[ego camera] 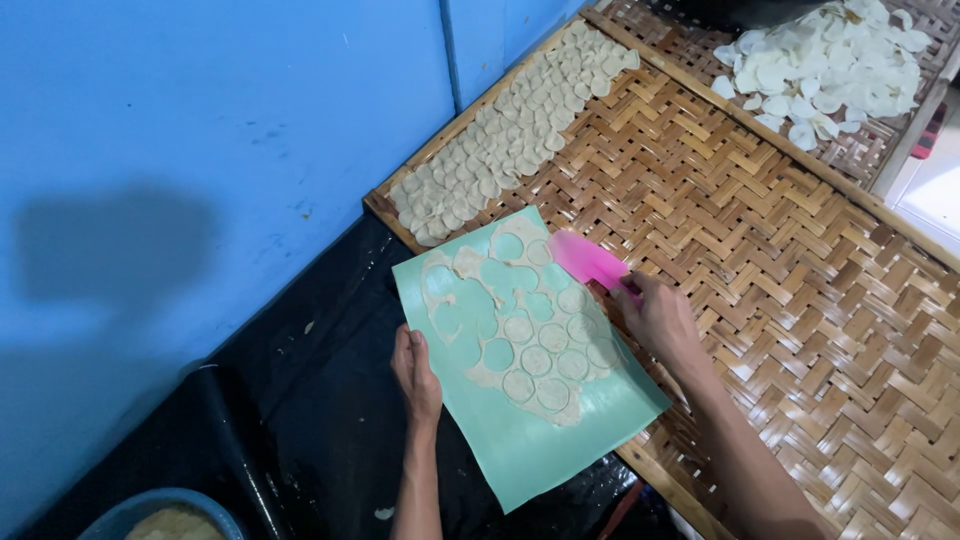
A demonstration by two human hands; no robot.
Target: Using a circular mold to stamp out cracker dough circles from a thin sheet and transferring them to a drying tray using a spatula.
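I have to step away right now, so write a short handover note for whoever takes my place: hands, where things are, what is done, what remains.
Left hand: grips the left edge of the green rectangular plastic sheet, steadying it.
Right hand: holds the pink flat plastic scraper, blade on the sheet's upper right part.
Sheet: lies partly over the woven bamboo tray, carrying the thin rolled dough layer cut into rounds.
Done: several rounds are gone from the upper left, leaving holes; rows of pale dough discs line the tray's far edge.
Left: many cut rounds remain on the sheet, plus the scrap dough around them.
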